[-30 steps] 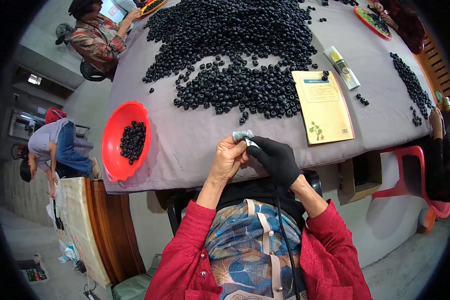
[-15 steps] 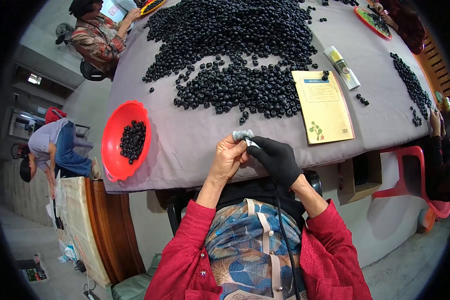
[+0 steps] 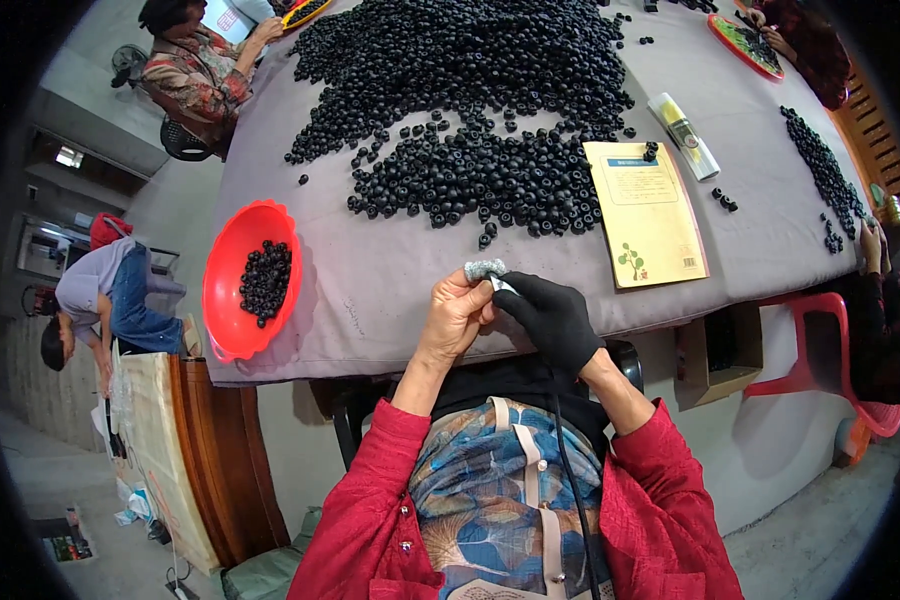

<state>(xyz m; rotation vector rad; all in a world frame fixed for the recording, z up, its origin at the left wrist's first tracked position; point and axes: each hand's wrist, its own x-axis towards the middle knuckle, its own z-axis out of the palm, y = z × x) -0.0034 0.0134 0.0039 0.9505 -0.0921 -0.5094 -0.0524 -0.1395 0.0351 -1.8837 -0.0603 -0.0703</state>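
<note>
My bare left hand [image 3: 455, 315] is closed near the table's front edge, thumb and fingers pinched together. A speckled grey-white wrap [image 3: 485, 269] sits at its fingertips, seemingly around the index finger. Against it my right hand [image 3: 550, 315], in a black glove, is closed too. Between the gloved fingertips and the left hand a small white piece [image 3: 503, 286] sticks out; its kind is too small to make out. Whatever the left fingers may pinch is hidden. Just beyond both hands lie loose black beads [image 3: 480, 185], short and round with holes.
A red scalloped bowl [image 3: 225, 275] with black beads stands to my left. On the right lie a yellow booklet [image 3: 655, 225] and a clear-and-white tube [image 3: 685, 135]. Several other people sit or bend around the grey-covered table [image 3: 390, 310]. A red plastic chair [image 3: 825, 350] stands at right.
My hands keep nearly the same place and grip. At the left, the bending person's head and arm have shifted slightly.
</note>
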